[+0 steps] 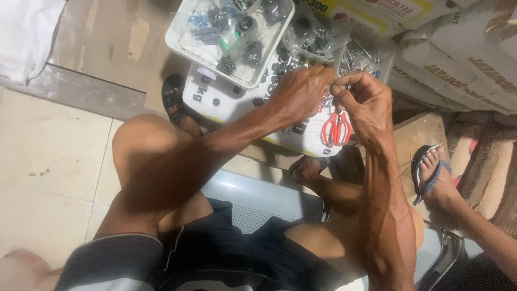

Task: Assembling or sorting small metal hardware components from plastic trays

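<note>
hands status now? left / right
Left hand: fingers pinched together, contents too small to tell.
Right hand: fingers curled at the left fingertips, contents cannot be told.

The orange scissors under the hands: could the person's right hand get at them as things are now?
Probably yes. The orange scissors lie uncovered on the white bucket lid, right below the right hand, with nothing between them. The fingers pinch something small, which could hinder a grab.

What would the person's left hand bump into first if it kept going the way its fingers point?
The left hand points toward the right hand, whose fingertips it almost meets over the red-handled scissors. So it would most likely meet the right hand's fingers first, though depth between them is hard to judge.
</note>
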